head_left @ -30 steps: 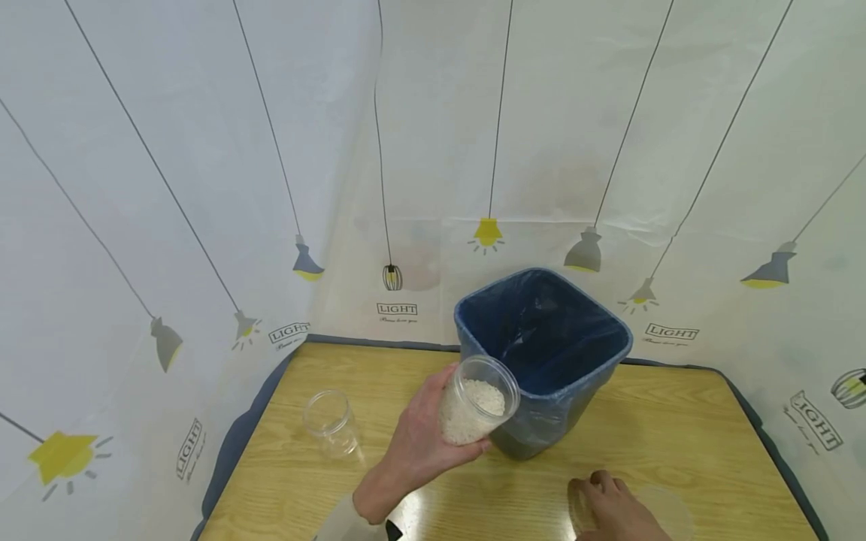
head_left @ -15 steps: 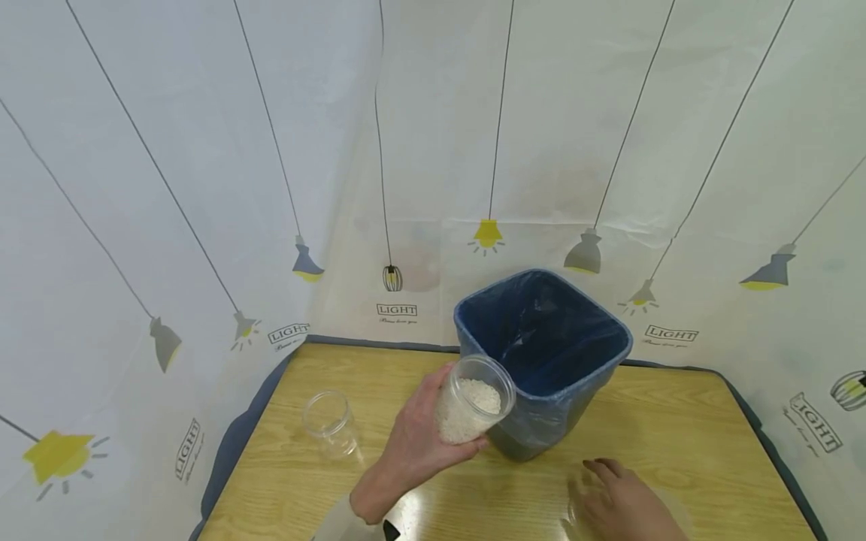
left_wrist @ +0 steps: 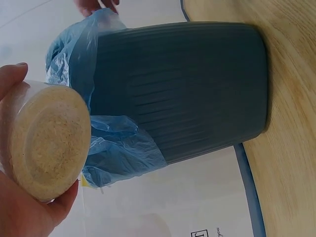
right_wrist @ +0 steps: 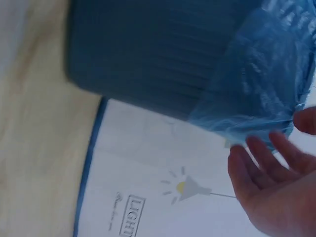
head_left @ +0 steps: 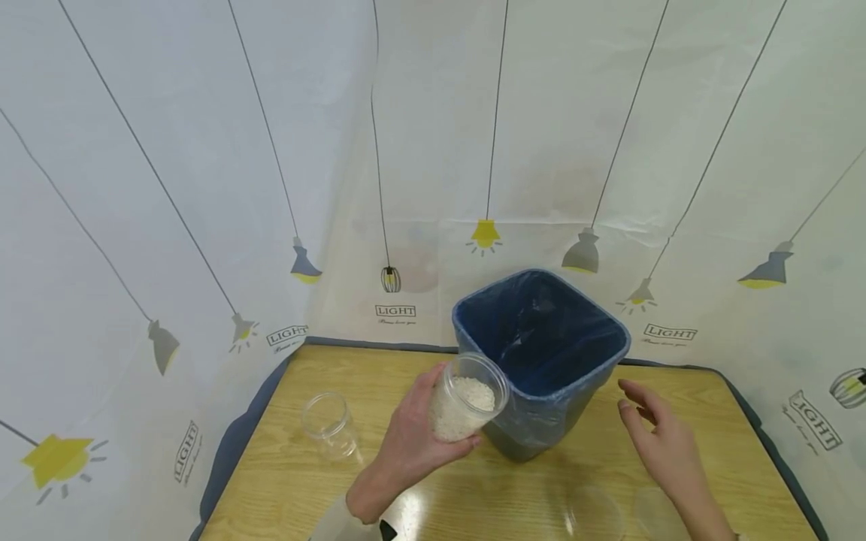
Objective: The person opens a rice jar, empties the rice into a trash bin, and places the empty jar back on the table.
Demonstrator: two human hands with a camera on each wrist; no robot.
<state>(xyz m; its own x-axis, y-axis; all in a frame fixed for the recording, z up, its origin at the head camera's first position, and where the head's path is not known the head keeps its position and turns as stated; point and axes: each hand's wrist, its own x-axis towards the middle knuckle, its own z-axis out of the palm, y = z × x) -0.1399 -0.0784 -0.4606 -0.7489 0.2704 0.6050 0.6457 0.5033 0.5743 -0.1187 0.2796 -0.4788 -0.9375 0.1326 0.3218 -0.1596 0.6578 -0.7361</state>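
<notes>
My left hand (head_left: 409, 436) grips a clear plastic jar (left_wrist: 52, 140) partly filled with white grains (head_left: 472, 394) that look like rice. The jar is tilted, its mouth turned toward the near left side of a blue trash bin (head_left: 541, 421). A blue plastic liner (right_wrist: 252, 84) folds over the bin's rim. My right hand (head_left: 666, 443) is in the air to the right of the bin, fingers loosely bent with nothing in them. In the right wrist view its fingertips are near the liner; contact cannot be made out.
On the left of the wooden table (head_left: 271, 481) stands another clear jar (head_left: 329, 427). Two clear round lids, one nearer the middle (head_left: 595, 515) and one at its right (head_left: 655, 512), lie near the front. A printed cloth (head_left: 419, 150) hangs behind the bin.
My right hand has left the clear lid at the table's front and moved up and away toward the bin's right side. My left hand and its jar have shifted only slightly left.
</notes>
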